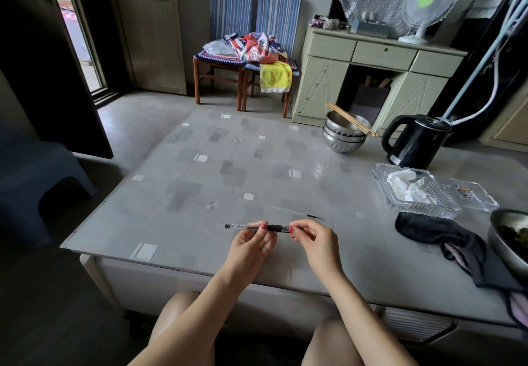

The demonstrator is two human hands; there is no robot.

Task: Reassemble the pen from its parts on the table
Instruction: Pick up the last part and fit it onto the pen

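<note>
head view. the pen barrel (251, 226) is held level above the near part of the table (177, 183), clear of the surface, lengthwise between both hands. the left hand (251, 247) pinches the barrel from below, fingertips closed on it just at the dark ribbed grip section; the capped end sticks out beyond that hand to its outer side. judgement: this hold steadies the body so it does not turn. the right hand (313, 240) is closed in a pinch on the tip end of the barrel, thumb and fingers gathered tight; whether it holds a separate tip piece or the barrel itself cannot be told. judgement: the posture suits twisting the tip section on or off.

the refill (300, 213), thin and mostly clear with a dark end, lies flat on the table just beyond the right hand, apart from both hands. judgement: it is not yet inside the barrel, so the assembly is at an early stage; it must go in before the tip is closed.

further to the outer side of the right hand lie a dark cloth (434, 235) and a glass dish (414, 191), well apart from the work. no other loose pen parts can be made out.
</note>
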